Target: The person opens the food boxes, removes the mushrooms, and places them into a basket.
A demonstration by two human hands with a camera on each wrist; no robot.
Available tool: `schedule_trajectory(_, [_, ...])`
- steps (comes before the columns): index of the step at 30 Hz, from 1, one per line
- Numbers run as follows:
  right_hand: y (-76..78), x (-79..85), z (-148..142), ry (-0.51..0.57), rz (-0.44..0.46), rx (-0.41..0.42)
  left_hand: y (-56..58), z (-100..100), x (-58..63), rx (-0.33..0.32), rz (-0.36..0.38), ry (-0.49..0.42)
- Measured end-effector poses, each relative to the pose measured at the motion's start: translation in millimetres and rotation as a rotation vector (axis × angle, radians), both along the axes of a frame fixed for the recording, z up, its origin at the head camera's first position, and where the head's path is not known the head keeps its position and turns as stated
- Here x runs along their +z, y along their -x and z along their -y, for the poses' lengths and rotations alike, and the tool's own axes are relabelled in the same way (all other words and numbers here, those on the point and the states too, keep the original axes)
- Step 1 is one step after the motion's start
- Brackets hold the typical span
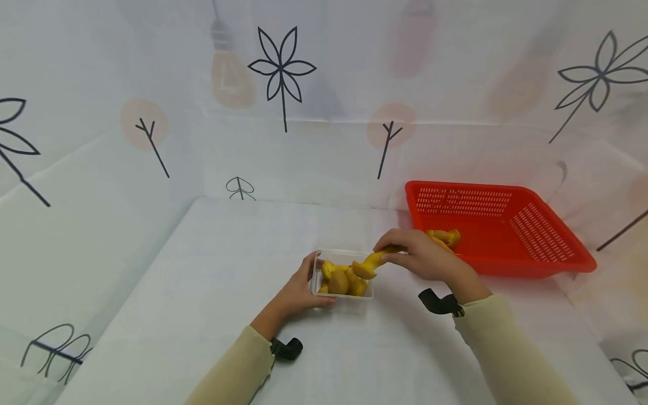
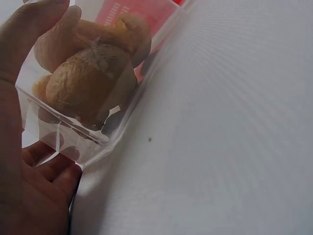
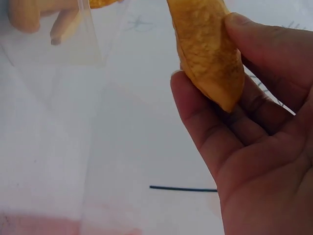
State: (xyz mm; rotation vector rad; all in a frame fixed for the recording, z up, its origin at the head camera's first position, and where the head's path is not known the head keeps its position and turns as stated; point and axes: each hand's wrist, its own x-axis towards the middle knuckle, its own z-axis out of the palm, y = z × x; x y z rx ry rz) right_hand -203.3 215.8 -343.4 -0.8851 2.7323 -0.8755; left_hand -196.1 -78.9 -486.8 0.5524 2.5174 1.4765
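My left hand grips a small clear plastic box from its left side, thumb along the near wall. Several yellow mushrooms with brownish caps lie inside; through the see-through wall they show in the left wrist view, where the box looks tilted. Between thumb and fingers my right hand pinches one yellow mushroom by its stem end, cap over the right part of the box. In the right wrist view the tapered stem end of this mushroom points toward the palm.
A red perforated basket stands at the back right of the white table, just beyond my right hand. A few more yellow mushrooms lie at its left end. Printed white cloth hangs behind and around the table.
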Motion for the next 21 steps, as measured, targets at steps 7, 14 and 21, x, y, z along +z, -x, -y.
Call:
schedule_trajectory(7, [0.3, 2.7, -16, 0.029, -0.029, -0.140, -0.4, 0, 0.5, 0.001, 0.006, -0.004])
schedule_trajectory(14, [0.5, 3.0, -32, 0.046, -0.080, -0.232, -1.0, 0, 1.9, 0.002, -0.003, -0.001])
schedule_trajectory(21, [2.8, 0.4, -47, 0.067, -0.085, -0.287, -2.2, -1, 2.8, 0.000, 0.001, -0.014])
